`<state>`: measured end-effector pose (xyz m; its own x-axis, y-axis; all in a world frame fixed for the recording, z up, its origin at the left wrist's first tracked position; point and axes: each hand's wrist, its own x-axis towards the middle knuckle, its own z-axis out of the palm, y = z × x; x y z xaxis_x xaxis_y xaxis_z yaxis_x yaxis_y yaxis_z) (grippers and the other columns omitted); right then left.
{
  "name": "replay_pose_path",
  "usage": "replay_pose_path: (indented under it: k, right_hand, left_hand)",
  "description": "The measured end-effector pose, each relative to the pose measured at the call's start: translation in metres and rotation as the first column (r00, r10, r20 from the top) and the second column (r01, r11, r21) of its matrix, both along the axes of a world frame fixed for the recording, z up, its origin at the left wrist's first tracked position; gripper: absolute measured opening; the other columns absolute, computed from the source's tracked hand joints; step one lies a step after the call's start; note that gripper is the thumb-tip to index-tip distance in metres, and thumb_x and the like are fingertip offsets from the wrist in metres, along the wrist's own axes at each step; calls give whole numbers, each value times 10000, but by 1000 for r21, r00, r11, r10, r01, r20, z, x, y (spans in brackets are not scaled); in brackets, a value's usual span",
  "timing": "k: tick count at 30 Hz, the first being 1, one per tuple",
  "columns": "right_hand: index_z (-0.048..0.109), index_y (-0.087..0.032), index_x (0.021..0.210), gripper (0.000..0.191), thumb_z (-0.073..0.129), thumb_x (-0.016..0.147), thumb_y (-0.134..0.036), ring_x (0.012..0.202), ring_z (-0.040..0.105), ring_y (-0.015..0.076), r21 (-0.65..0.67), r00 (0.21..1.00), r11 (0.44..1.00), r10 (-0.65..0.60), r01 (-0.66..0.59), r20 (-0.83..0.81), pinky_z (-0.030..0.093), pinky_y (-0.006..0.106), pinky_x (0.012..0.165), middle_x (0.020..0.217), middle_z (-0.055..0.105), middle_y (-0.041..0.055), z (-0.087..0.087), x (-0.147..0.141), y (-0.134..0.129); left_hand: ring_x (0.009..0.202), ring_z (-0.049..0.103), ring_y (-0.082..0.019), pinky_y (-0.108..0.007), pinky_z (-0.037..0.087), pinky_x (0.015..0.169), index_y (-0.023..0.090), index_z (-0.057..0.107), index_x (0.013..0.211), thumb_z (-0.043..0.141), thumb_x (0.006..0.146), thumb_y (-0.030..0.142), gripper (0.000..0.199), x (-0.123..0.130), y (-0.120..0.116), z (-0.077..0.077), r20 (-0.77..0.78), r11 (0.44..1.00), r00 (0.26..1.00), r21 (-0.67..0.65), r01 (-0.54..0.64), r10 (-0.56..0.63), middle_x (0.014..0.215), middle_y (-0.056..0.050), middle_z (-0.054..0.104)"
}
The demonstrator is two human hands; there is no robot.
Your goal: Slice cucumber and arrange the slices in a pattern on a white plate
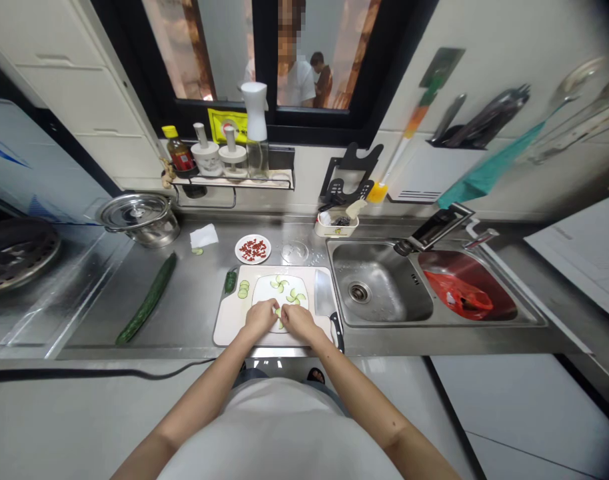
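My left hand (260, 320) and my right hand (297, 323) meet over the near part of a white square plate (260, 291). Their fingers are closed in pinches at a thin cucumber slice (280, 325), partly hidden by the fingertips. Farther back on the plate lie two pinwheels of cucumber slices, one a fan (279, 283), the other a second fan (295, 297). The plate rests on a pale cutting board (229, 323). Along the board's left side are a stack of round slices (243, 289) and a cucumber stub (230, 281). A black-handled knife (325, 293) lies at the right.
Behind the board sits a small plate of red pieces (253, 249) beside a clear round dish (295, 252). A whole cucumber (147, 300) and a lidded steel pot (143, 217) stand left. Right is a double sink (384, 283) holding a red bag (459, 297). A condiment rack (234, 181) hangs behind.
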<state>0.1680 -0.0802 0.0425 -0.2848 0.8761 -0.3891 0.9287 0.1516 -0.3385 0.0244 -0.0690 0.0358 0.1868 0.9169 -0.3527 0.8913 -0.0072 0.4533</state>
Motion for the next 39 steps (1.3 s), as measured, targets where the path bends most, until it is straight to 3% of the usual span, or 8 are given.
replay_pose_path:
  k: [10, 23, 30, 39]
  right_hand:
    - [546, -201, 1199, 331, 339, 944, -236, 911, 601, 172, 57, 997, 998, 37, -33, -66, 358, 241, 719, 1037, 672, 75, 1, 0, -9]
    - [582, -198, 1132, 319, 320, 958, -254, 901, 583, 182, 126, 988, 981, 142, -149, 58, 392, 264, 718, 1006, 628, 88, -7, 1, -18]
    - [575, -202, 1146, 326, 315, 951, -223, 919, 574, 192, 117, 988, 983, 130, -139, 83, 402, 281, 740, 1011, 611, 91, -6, -2, -20]
    - [557, -219, 1176, 331, 316, 949, -228, 921, 570, 183, 103, 992, 990, 85, -94, 88, 402, 275, 746, 1034, 607, 88, -5, -5, -23]
  left_hand:
    - [914, 600, -175, -254, 421, 797, 277, 666, 1043, 524, 810, 229, 277, -5, -1, 0, 20, 989, 994, 103, 103, -105, 944, -21, 679]
    - [961, 592, -171, -250, 415, 838, 256, 635, 1113, 505, 855, 275, 290, -5, -7, -4, -9, 992, 995, 85, 98, -98, 1003, -37, 670]
    - [969, 597, -173, -254, 419, 853, 252, 626, 1145, 486, 871, 270, 307, -4, -9, 1, -18, 994, 996, 61, 89, -88, 1020, -48, 669]
    - [985, 597, -181, -259, 419, 858, 240, 624, 1150, 464, 877, 266, 318, -4, -12, -5, -26, 991, 996, 101, 86, -84, 1065, -55, 662]
